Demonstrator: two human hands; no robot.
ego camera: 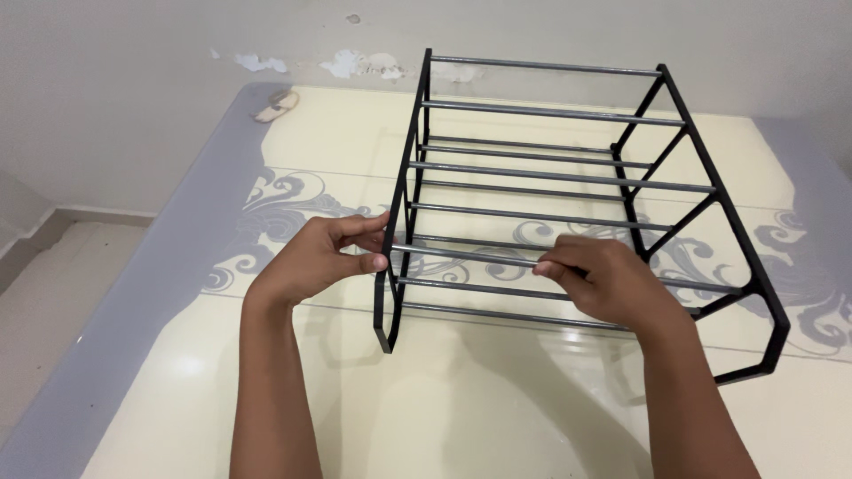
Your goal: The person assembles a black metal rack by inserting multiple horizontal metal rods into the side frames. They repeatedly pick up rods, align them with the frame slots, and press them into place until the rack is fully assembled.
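Note:
A black metal rack (683,146) with grey horizontal rods lies tipped on a glossy cream floor. My left hand (319,257) pinches the left end of one grey rod (470,255) where it meets the black left side frame (401,204). My right hand (608,284) is closed around the same rod near its middle. Several other rods run parallel above and below it, joined to the black right side frame (745,248).
The floor (497,399) has grey scroll patterns and a grey border on the left. A white wall (133,53) with chipped paint rises behind the rack. A step drops away at the far left (35,257).

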